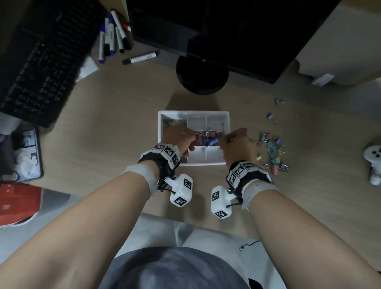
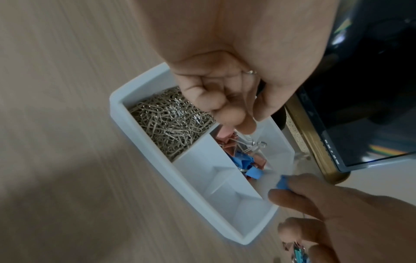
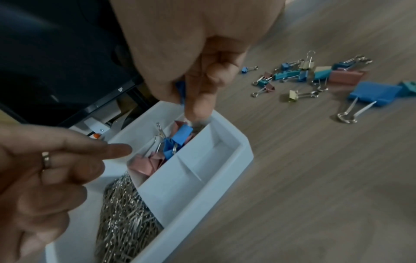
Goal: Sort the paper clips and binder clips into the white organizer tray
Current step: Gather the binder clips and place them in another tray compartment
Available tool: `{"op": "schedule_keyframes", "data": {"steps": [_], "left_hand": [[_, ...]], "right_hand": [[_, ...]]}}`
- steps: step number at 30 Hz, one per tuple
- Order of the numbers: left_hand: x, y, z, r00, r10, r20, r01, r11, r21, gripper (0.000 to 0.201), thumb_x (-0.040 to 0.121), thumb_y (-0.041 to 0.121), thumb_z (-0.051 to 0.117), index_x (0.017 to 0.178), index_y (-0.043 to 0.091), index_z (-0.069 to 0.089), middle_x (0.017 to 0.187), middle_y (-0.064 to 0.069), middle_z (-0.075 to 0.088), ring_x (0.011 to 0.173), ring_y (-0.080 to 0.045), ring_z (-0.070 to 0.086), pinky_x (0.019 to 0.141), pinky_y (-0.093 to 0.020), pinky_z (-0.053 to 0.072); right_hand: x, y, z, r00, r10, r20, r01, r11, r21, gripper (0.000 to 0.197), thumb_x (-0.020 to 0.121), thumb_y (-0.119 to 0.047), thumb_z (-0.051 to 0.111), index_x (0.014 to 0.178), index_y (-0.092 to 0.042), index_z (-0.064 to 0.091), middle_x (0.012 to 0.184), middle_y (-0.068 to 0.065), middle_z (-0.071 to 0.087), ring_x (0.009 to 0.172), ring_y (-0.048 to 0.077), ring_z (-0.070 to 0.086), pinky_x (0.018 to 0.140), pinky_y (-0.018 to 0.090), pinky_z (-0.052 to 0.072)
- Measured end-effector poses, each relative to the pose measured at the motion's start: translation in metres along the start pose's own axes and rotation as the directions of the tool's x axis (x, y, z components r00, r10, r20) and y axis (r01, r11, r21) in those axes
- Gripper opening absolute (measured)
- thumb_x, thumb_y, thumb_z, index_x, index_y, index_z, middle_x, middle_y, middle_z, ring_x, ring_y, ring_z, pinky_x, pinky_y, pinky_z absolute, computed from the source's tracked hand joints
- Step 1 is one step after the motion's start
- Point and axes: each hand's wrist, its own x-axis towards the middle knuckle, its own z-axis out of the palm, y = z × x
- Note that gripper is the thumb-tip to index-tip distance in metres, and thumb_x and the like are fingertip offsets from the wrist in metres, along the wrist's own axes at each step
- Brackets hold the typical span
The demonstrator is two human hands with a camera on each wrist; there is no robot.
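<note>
The white organizer tray (image 1: 192, 112) sits mid-desk, with both hands over it. Silver paper clips (image 1: 173, 123) (image 2: 166, 121) (image 3: 126, 213) fill its left compartment. Pink and blue binder clips (image 1: 208, 140) (image 2: 238, 156) (image 3: 171, 142) lie in a middle compartment. My right hand (image 1: 226, 139) (image 3: 193, 105) pinches a small blue binder clip (image 3: 180, 90) (image 2: 283, 183) just above that compartment. My left hand (image 1: 191, 136) (image 2: 236, 117) hovers beside it, index finger (image 3: 121, 149) stretched toward the clips, other fingers loosely curled, holding nothing I can see. Loose binder clips (image 1: 272, 152) (image 3: 315, 74) lie scattered right of the tray.
A black monitor (image 1: 219, 26) on a round stand (image 1: 201, 78) rises just behind the tray. A keyboard (image 1: 37, 59) and several markers (image 1: 113, 36) lie far left, a phone (image 1: 29, 152) near left, a white controller (image 1: 377, 162) at right.
</note>
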Motion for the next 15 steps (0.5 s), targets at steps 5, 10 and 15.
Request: {"op": "schedule_keyframes", "data": {"steps": [5, 10, 15], "left_hand": [[-0.006, -0.003, -0.002, 0.999, 0.017, -0.037, -0.016, 1.0, 0.019, 0.017, 0.087, 0.022, 0.06, 0.083, 0.007, 0.067, 0.058, -0.003, 0.066, 0.045, -0.018, 0.054, 0.05, -0.026, 0.05], [-0.001, -0.012, -0.007, 0.99, -0.009, -0.142, 0.016, 0.999, 0.052, 0.022, 0.081, 0.018, 0.058, 0.08, -0.001, 0.069, 0.063, -0.013, 0.069, 0.044, -0.021, 0.056, 0.06, -0.036, 0.057], [-0.004, 0.005, 0.041, 0.996, 0.038, -0.084, -0.032, 0.997, 0.073, 0.021, 0.087, 0.025, 0.062, 0.077, 0.008, 0.068, 0.045, -0.002, 0.057, 0.033, -0.013, 0.049, 0.039, -0.02, 0.04]], "right_hand": [[0.013, 0.008, 0.027, 0.988, 0.019, 0.156, -0.015, 1.0, -0.026, 0.042, 0.076, -0.061, 0.057, 0.093, -0.023, 0.065, 0.066, -0.004, 0.071, 0.063, 0.021, 0.071, 0.063, 0.043, 0.062], [0.011, 0.0, 0.016, 0.993, 0.018, 0.113, -0.011, 0.998, -0.056, 0.044, 0.079, -0.067, 0.063, 0.091, -0.024, 0.067, 0.069, -0.006, 0.071, 0.07, 0.017, 0.069, 0.07, 0.035, 0.058], [0.009, 0.046, -0.023, 0.992, 0.068, 0.103, -0.069, 0.998, 0.005, 0.025, 0.084, -0.046, 0.063, 0.088, -0.023, 0.07, 0.079, -0.005, 0.072, 0.076, 0.02, 0.066, 0.069, 0.028, 0.051]]}}
